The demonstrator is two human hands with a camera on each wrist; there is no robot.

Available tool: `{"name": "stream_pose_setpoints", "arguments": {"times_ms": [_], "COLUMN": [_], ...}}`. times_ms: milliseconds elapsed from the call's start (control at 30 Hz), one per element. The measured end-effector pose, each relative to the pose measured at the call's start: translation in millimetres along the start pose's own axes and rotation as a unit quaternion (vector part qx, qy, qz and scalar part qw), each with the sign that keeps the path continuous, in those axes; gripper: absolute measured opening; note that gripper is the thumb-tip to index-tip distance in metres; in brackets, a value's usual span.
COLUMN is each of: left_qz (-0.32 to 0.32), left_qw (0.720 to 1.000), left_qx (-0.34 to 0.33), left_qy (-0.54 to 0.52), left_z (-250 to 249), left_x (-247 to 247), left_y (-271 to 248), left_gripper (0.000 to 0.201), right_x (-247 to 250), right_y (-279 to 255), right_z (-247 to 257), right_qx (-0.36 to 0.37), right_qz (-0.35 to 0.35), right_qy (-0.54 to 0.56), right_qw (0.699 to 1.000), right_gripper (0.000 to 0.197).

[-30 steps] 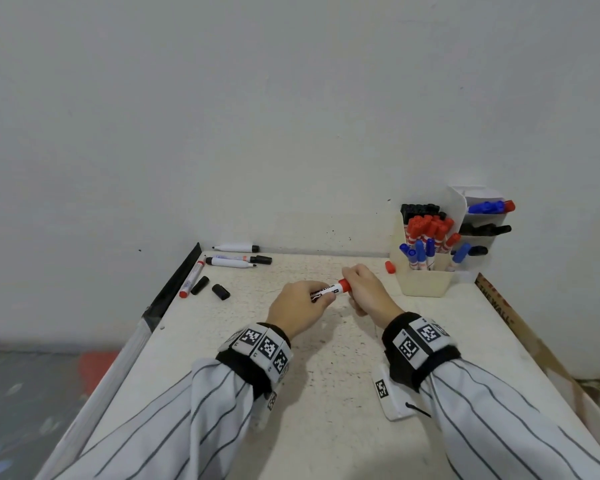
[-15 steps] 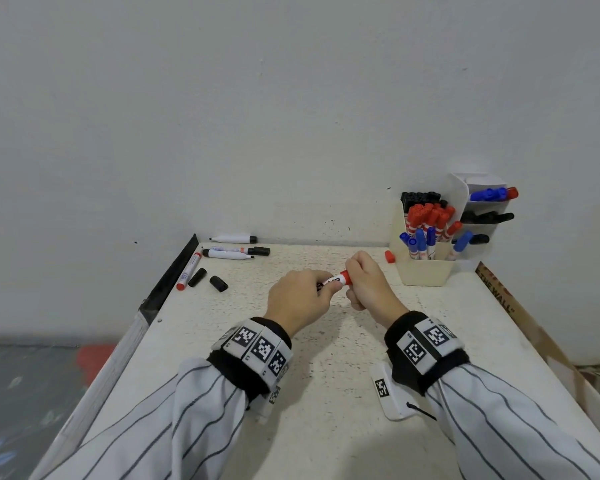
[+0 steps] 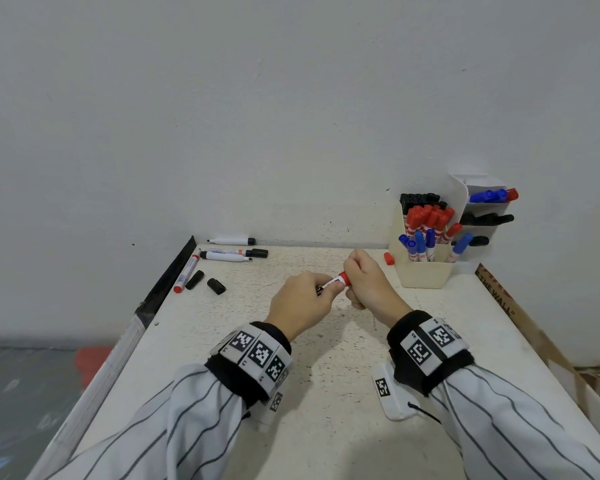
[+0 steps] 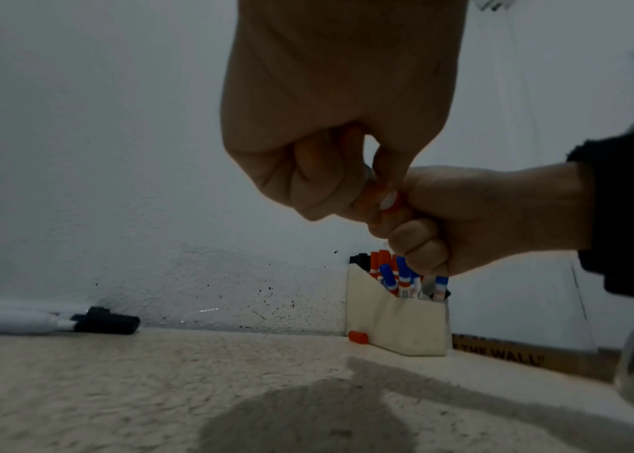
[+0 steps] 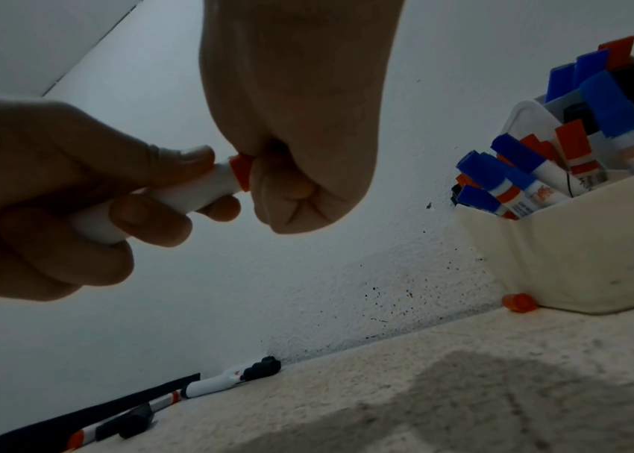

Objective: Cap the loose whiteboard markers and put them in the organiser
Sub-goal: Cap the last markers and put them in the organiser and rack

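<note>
A white whiteboard marker (image 3: 329, 283) with a red cap (image 5: 239, 171) is held level over the middle of the table between both hands. My left hand (image 3: 321, 289) grips the white barrel (image 5: 160, 202), fingers and thumb curled round it. My right hand (image 3: 352, 275) is curled round the red cap, which sits against the barrel's end. The cream organiser (image 3: 423, 277) stands at the back right, full of red, blue and black capped markers. One loose red cap (image 3: 388, 258) lies at its left foot.
At the back left lie three uncapped black markers (image 3: 226, 257), a red marker (image 3: 186, 273) along the table's dark edge, and two loose black caps (image 3: 216, 286). A wall runs behind the table. A cardboard strip (image 3: 499, 299) lines the right edge.
Both hands have drawn closer together and slightly nearer to me. Less of the marker shows between them, with the red cap now tight against the barrel.
</note>
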State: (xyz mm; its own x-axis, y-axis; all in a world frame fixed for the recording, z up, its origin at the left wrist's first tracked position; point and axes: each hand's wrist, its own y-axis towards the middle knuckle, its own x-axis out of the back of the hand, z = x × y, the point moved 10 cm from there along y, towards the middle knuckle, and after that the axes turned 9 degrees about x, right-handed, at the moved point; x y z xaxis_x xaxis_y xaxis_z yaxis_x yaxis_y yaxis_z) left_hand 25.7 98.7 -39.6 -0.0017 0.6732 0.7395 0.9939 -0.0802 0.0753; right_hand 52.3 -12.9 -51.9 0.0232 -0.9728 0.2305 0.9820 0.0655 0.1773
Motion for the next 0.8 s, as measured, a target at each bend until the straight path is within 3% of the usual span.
{"name": "stream_pose_setpoints", "arguments": {"times_ms": [200, 333, 400, 467, 533, 667, 800], "left_qz": [0.0, 0.082, 0.104, 0.064, 0.005, 0.005, -0.002], "left_qw": [1.0, 0.991, 0.988, 0.992, 0.982, 0.902, 0.889], "left_qx": [-0.001, 0.021, 0.052, 0.098, 0.182, 0.336, 0.366], "left_qy": [-0.012, -0.105, -0.101, -0.047, 0.05, 0.272, 0.274], "left_z": [8, 19, 30, 60, 107, 186, 228], "left_x": [-2, -4, 2, 22, 51, 91, 101], "left_y": [6, 14, 21, 35, 49, 54, 64], "left_gripper": [0.025, 0.028, 0.041, 0.048, 0.04, 0.042, 0.051], "right_x": [-4, -6, -7, -1, 14, 62, 116], "right_y": [6, 15, 19, 23, 29, 36, 29], "right_z": [0, 12, 19, 27, 34, 52, 75], "right_qx": [0.002, 0.032, 0.052, 0.075, 0.094, 0.141, 0.191], "right_qz": [0.029, 0.057, 0.065, 0.047, 0.008, -0.095, -0.18], "right_qy": [-0.062, -0.135, -0.147, -0.142, -0.133, -0.138, -0.134], "right_qw": [0.998, 0.989, 0.986, 0.986, 0.987, 0.976, 0.956], "right_gripper": [0.021, 0.02, 0.019, 0.016, 0.013, 0.014, 0.019]}}
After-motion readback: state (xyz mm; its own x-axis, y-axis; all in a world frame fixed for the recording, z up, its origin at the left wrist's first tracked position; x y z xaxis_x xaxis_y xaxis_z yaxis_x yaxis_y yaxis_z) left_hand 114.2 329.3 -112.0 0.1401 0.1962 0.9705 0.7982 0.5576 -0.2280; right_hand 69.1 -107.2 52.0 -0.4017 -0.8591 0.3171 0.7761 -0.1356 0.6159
